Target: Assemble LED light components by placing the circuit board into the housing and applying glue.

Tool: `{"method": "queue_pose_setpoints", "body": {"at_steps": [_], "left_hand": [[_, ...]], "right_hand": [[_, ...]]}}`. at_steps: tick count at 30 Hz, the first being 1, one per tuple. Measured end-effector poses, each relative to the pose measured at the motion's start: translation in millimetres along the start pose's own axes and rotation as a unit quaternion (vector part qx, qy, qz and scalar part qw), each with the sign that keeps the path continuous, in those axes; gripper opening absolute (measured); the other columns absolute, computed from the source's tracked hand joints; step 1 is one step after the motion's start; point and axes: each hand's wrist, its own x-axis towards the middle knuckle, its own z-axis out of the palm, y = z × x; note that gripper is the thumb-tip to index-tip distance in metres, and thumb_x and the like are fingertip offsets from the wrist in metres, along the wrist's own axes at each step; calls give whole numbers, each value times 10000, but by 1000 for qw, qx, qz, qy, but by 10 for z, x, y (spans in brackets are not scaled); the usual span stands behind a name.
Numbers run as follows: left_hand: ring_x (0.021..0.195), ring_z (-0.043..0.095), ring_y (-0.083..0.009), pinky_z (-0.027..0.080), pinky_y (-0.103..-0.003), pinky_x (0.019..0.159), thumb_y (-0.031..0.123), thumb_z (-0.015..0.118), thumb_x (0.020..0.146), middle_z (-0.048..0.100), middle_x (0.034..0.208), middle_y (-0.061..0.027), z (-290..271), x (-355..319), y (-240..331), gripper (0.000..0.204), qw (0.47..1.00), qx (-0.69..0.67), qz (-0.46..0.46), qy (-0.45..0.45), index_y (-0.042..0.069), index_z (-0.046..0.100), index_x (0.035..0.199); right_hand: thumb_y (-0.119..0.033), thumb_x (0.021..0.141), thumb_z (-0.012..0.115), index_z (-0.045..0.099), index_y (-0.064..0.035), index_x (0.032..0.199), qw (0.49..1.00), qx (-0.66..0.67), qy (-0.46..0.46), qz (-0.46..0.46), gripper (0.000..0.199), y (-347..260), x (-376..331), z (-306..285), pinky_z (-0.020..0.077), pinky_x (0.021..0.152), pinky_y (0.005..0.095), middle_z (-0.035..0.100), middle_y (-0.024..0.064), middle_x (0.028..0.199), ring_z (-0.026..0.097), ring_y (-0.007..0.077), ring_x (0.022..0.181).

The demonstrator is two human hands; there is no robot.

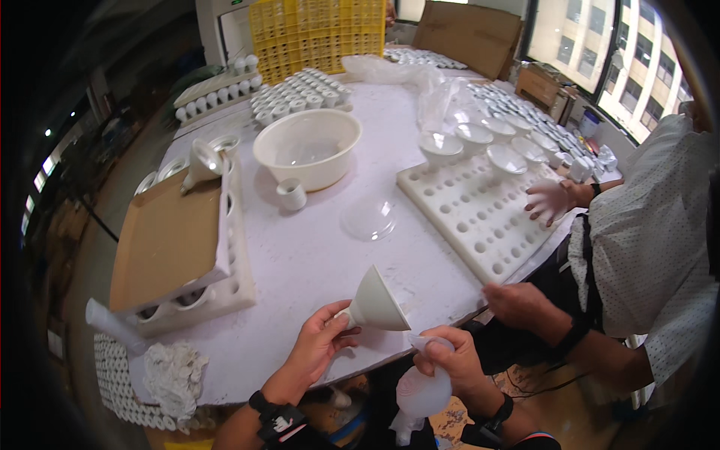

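Note:
My left hand [321, 339] grips the narrow neck of a white cone-shaped lamp housing [377, 304], tilted so its wide rim faces right. My right hand [456, 358] is closed around a translucent white squeeze bottle [424, 393]. The bottle's tip is close to the housing's rim; whether they touch, I cannot tell. Beyond my hands, a clear dome-shaped cover [370, 220] lies on the white table [300, 259]. A small white cylindrical cup [292, 193] lies beside a large white basin [307, 142].
At right, a co-worker's hand [551, 201] is over a white holed foam tray [480, 217] holding several lamps [508, 159]. A cardboard tray [176, 247] sits at left, with a crumpled white cloth [176, 375] nearer. A yellow crate [319, 37] stands behind.

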Motion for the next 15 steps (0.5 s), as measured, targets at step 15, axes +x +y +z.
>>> {"method": "queue_pose_setpoints", "body": {"at_steps": [15], "left_hand": [[775,624,-140,512,-234,614,25,555,827,470,1143,-113,-270,369,-166,308,968,240,69,-17,21,555,1135]], "right_hand": [[-209,853,594,638,33,983,880,-397,242,-96,278,-774,1219,-436,426,537,236,585,29,645,539,88,595]]}}
